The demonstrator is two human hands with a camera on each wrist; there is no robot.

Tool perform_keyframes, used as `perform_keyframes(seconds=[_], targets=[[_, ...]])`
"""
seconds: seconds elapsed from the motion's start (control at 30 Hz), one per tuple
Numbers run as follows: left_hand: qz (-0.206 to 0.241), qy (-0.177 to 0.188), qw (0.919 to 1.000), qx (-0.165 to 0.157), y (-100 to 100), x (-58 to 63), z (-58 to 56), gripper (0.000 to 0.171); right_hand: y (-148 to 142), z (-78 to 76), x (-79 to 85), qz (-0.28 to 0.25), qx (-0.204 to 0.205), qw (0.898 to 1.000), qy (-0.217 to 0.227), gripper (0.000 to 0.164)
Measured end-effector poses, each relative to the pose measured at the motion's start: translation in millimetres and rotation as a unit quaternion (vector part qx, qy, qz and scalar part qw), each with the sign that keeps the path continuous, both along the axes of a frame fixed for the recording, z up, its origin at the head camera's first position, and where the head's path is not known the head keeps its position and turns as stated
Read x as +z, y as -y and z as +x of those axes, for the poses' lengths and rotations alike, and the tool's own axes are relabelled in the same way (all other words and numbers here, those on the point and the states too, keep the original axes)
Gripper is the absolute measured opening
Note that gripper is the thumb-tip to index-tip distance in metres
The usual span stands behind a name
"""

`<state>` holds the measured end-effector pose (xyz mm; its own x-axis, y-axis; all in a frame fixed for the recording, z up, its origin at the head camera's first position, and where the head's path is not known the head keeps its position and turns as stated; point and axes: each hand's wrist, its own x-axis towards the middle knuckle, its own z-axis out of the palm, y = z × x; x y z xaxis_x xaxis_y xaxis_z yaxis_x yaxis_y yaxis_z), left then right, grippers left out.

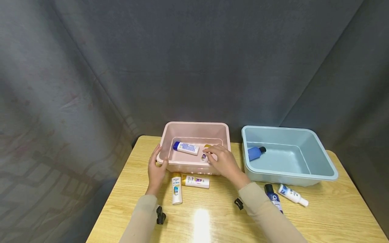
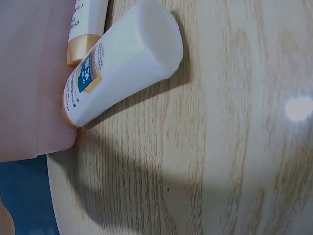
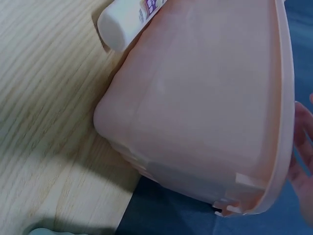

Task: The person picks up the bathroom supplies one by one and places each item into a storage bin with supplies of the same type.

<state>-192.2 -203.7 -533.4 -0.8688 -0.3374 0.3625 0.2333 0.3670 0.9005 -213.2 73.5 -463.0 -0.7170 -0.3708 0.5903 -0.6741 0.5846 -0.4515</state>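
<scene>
In the head view, my right hand reaches over the front of the pink bin. Its fingers and thumb are around a white bottle with a gold cap, partly hidden by the hand. A white bottle with a blue cap lies beside it on the bin floor. My left hand rests at the bin's front left corner, fingers along the side and thumb near the front rim. Just before the bin lie two white gold-capped bottles, one pointing toward me and one sideways.
A blue bin stands to the right, holding a blue bottle with a black cap. On the table before it lie a dark blue bottle and a white bottle. A grey curtain hangs behind.
</scene>
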Motion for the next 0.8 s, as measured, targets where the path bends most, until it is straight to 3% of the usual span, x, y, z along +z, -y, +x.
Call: perform_keyframes(seconds=[0.57, 0.8], targets=[[0.000, 0.015, 0.9999, 0.008, 1.3, 1.9, 1.2, 0.050, 10.5, 34.7, 2.6, -0.088, 0.080, 0.993, -0.009, 0.020], [-0.006, 0.012, 0.9998, 0.016, 1.1, 4.0, 0.9, 0.051, 16.8, 49.0, -14.6, -0.136, 0.144, 0.980, -0.026, 0.026]])
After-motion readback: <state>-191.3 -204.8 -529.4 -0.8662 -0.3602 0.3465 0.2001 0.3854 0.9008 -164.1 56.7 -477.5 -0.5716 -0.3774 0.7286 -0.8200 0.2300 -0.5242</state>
